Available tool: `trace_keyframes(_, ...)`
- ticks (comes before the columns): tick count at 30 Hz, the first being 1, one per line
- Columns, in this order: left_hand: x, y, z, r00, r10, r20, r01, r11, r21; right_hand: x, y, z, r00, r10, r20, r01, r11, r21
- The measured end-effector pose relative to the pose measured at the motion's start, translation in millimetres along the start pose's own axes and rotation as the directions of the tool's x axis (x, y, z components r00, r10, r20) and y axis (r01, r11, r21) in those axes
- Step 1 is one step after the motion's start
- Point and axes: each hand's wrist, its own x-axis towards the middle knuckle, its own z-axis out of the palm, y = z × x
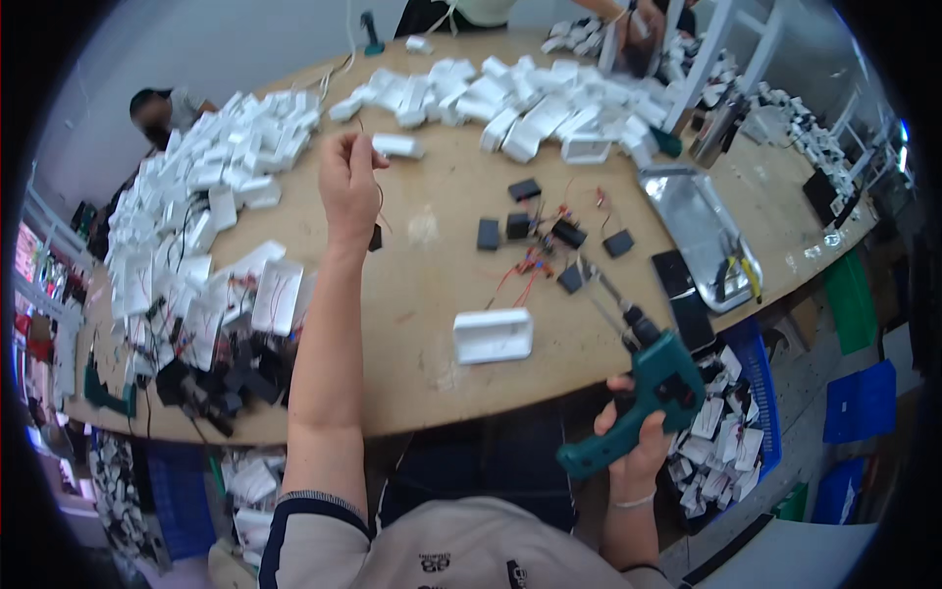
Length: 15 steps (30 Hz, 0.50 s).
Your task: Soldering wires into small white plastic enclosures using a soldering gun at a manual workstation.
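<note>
My left hand (349,187) is raised over the table, closed with thumb and fingers pinched on a thin wire (381,201). A small black box (375,238) shows beside that wrist, partly hidden by it. In my right hand (643,454) is a green power screwdriver (669,381), gripped by its handle. Its bit points up and left, toward several black boxes (517,226) with red wires. One open white plastic case (493,337) lies near the table's front edge, between my arms. Another white case (398,146) lies just right of my left hand.
Piles of white cases (549,98) line the table's far and left sides. At the right are a metal tray (677,211) with yellow-handled pliers (751,275) and a flat black object (684,299). A blue crate (765,393) stands below. Other people work beyond the table.
</note>
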Motion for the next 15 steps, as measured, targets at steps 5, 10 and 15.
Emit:
trace_keyframes(5,-67,41,-17,0.991,-0.102,-0.091,0.096,0.994,-0.06,5,22,22,0.97,0.076,0.229,-0.148,0.937,0.316)
trace_keyframes(10,-120,45,-29,0.881,-0.469,-0.057,0.35,0.728,-0.59,4,62,63,0.898,0.221,0.38,-0.382,0.821,0.424)
trace_keyframes(15,-143,53,-30,0.856,-0.515,-0.037,0.349,0.629,-0.695,2,87,89,0.869,0.262,0.42,-0.445,0.785,0.432)
